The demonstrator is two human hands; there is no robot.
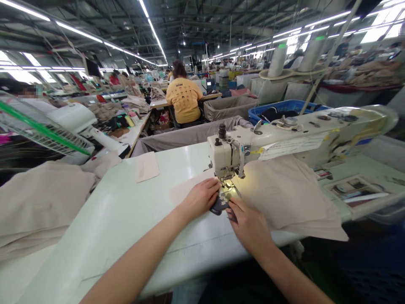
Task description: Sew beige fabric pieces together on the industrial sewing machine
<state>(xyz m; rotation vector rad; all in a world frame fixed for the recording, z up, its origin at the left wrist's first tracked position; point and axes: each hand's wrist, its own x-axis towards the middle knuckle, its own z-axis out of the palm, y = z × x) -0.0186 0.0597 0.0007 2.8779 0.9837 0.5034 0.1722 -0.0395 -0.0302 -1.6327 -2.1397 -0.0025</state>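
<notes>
Pale green, the table (120, 219) had the right hand (253, 228) above its near edge, thumb and fingers drawn close at the dark flowered plate (218, 204) by the needle; whether they gripped anything could not be told. The left hand (199, 198) lay just beyond, fingers together and bent, their tips by the presser foot (228, 184), resting at the edge of a pale cloth (182, 188). That cloth spread left of the machine (224, 156), towards the table's middle; its seam, if any, was hidden, so work on it seemed unfinished. A right stack (287, 196) of beige pieces hung over the near edge, and a left stack (34, 211) sat past the left edge. Tops of both showed a small rectangular outline, so some work on them was probably done, though how much remained could not be judged. Near the far left corner lay a small piece (147, 167), apart from the hands and perhaps unsewn. Beyond the far edge stood a grey bin (190, 137), a blue basket (256, 117) and, farther off, a seated person (184, 99) in yellow.
</notes>
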